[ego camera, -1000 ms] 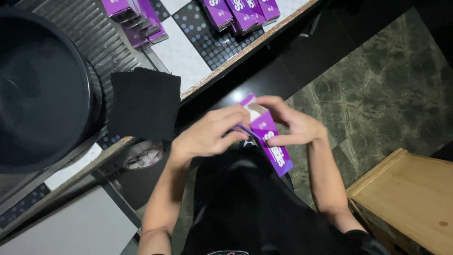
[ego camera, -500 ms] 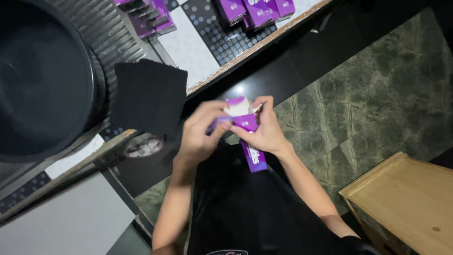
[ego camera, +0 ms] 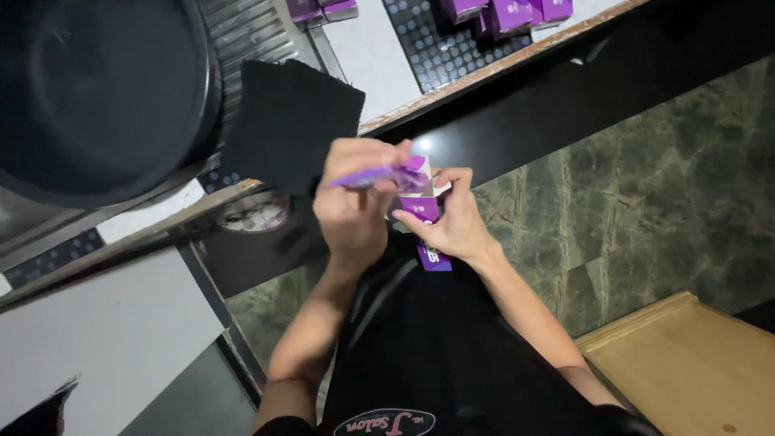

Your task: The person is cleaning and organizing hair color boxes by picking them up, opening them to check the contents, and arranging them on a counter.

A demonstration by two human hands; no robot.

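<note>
My right hand (ego camera: pixel 454 220) grips a small purple carton (ego camera: pixel 429 218), held upright in front of my body with its top flaps open. At the carton's open top, my left hand (ego camera: pixel 355 202) pinches a flat purple sachet (ego camera: pixel 379 174). Whether the sachet's end is inside the carton cannot be told. Both hands are close together, below the edge of the worktop (ego camera: pixel 484 69).
A big black round tub (ego camera: pixel 97 89) sits at the upper left, with a black square pad (ego camera: pixel 291 121) beside it. More purple cartons (ego camera: pixel 504 12) lie on the dotted mat at the top. A wooden stool (ego camera: pixel 686 363) stands at the lower right on the green stone floor.
The carton has turned from slanted to more upright. My left hand now holds a purple sachet at the carton's open top. The view has shifted slightly.
</note>
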